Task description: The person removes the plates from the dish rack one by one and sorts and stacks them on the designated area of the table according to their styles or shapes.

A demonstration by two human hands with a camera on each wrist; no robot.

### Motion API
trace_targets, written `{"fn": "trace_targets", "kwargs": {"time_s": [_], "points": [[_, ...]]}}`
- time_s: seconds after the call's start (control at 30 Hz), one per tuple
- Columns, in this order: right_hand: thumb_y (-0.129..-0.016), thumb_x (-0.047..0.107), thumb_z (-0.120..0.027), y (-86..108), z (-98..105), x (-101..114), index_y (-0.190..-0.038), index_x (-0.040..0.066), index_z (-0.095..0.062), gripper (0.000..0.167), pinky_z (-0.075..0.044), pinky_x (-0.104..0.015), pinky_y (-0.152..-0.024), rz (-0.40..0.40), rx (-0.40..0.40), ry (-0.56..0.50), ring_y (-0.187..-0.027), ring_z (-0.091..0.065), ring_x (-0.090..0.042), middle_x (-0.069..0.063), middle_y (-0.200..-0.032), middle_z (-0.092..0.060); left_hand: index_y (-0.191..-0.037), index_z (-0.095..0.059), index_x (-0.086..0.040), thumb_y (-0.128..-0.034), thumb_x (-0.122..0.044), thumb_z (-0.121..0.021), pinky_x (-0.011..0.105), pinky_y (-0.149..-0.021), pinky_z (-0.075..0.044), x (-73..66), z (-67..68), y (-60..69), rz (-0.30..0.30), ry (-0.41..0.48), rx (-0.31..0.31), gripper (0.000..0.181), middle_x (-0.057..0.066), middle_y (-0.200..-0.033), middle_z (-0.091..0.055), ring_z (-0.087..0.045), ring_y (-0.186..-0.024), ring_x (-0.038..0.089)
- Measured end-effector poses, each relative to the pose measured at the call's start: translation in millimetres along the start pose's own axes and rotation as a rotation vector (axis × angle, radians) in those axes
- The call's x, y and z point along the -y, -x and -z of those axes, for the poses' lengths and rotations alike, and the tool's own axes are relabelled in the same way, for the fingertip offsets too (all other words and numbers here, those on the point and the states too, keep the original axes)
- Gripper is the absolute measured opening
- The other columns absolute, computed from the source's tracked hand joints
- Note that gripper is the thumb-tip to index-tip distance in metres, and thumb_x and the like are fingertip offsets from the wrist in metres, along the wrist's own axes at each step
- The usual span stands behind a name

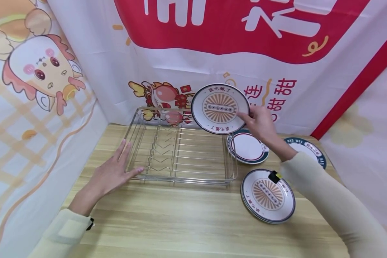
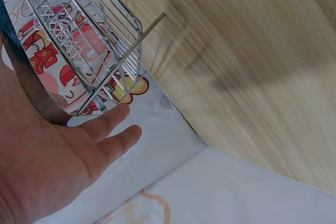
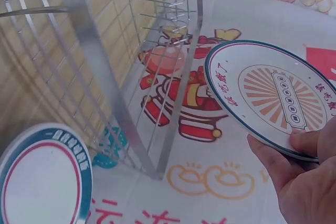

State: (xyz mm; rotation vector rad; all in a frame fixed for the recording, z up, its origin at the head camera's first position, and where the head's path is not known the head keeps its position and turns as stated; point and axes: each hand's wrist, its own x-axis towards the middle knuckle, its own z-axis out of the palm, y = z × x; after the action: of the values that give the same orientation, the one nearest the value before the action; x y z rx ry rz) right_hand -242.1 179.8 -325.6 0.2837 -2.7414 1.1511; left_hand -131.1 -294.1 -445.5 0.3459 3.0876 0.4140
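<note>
Pinched by its edge between thumb and fingers, a white plate [image 1: 220, 123] with an orange sunburst print is held up by my right hand [image 1: 261, 122], above the rack's back right corner. In the right wrist view the same plate [image 3: 252, 72] shows its dark rim, with the right hand [image 3: 310, 177] at its edge. My left hand [image 1: 111, 173] rests at the left side of the metal wire dish rack [image 1: 200, 179], fingers extended. The left wrist view shows this left hand [image 2: 58, 166] beside the rack [image 2: 113, 30].
Right of the rack stands a green-rimmed plate [image 1: 248, 147]. Nearer the front lies a small stack of sunburst plates [image 1: 267, 197]. Another green-rimmed plate [image 1: 304, 148] sits at the far right, partly behind the right sleeve. A printed cloth [image 1: 187, 64] hangs behind the wooden table [image 1: 167, 222].
</note>
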Motion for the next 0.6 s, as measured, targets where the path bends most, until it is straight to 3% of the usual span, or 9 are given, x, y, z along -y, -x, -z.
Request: {"fn": "trace_targets", "kwargs": {"time_s": [0.23, 0.47, 0.6], "points": [[-0.107, 0.033, -0.066, 29.1, 34, -19, -0.124, -0.005, -0.071, 0.042, -0.060, -0.016, -0.067, -0.042, 0.012, -0.045, -0.089, -0.077, -0.033, -0.027, -0.110, -0.077, -0.170, 0.002, -0.007, -0.1020, -0.073, -0.048, 0.064, -0.072, -0.061, 1.6, 0.5, -2.5, 0.003, -0.017, -0.001, 0.107, 0.024, -0.176, 0.004, -0.052, -0.128, 0.065], [-0.106, 0.042, -0.064, 57.8, 58, -47, -0.121, -0.005, -0.072, 0.050, -0.056, -0.019, -0.062, -0.115, 0.001, 0.071, -0.082, -0.069, -0.029, -0.025, -0.103, -0.077, -0.170, 0.001, -0.006, -0.1020, -0.072, -0.049, 0.064, -0.072, -0.061, 0.5, 1.6, -1.3, 0.001, -0.006, 0.006, 0.107, 0.024, -0.176, 0.003, -0.051, -0.130, 0.065], [-0.106, 0.041, -0.065, 72.6, 69, -63, -0.114, -0.006, -0.073, 0.048, -0.051, -0.018, -0.057, -0.103, -0.024, 0.120, -0.078, -0.069, -0.026, -0.024, -0.098, -0.077, -0.170, 0.001, -0.007, -0.1020, -0.072, -0.048, 0.064, -0.071, -0.061, 0.3, 0.7, -0.8, 0.004, -0.011, 0.002, 0.107, 0.024, -0.176, 0.003, -0.051, -0.130, 0.065]]}}
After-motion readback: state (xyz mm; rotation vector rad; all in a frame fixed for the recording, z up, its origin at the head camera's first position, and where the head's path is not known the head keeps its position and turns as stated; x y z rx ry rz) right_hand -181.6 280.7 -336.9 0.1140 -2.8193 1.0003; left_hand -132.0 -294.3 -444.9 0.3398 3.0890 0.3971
